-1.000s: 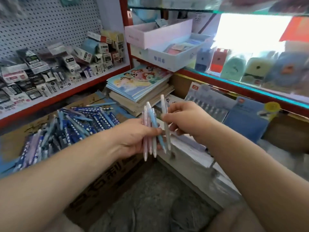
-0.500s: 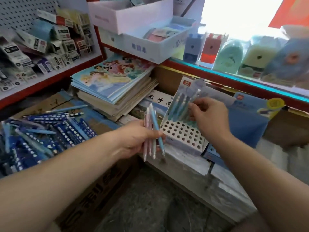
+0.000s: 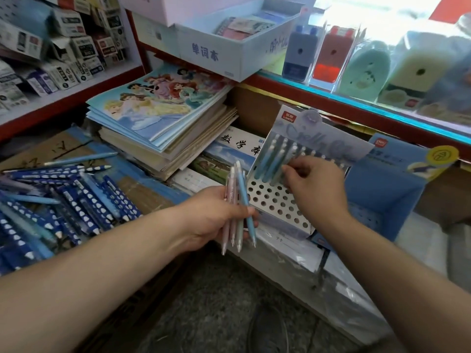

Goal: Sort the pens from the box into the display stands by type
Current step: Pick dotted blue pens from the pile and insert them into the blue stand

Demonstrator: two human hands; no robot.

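My left hand (image 3: 209,217) grips a small bunch of pastel pens (image 3: 238,184), pink, white and blue, tips down. To its right a white display stand (image 3: 274,201) with a perforated top holds several pale blue pens (image 3: 267,159) upright in its back rows. My right hand (image 3: 314,186) reaches over the stand, and its curled fingertips pinch one of those standing pens. On the left, a flat cardboard box (image 3: 142,184) holds a loose heap of dark blue patterned pens (image 3: 76,197).
A blue display stand (image 3: 382,192) sits right of the white one. Stacked notebooks (image 3: 163,118) lie behind the box. Shelves with small cartons (image 3: 63,54) are at the left. White boxes (image 3: 229,47) and pencil sharpeners (image 3: 331,52) stand on the upper shelf. Stone floor lies below.
My right hand took one pen from the bunch in my left hand and carried it right to the white stand's holes. The view shifted right and closer.
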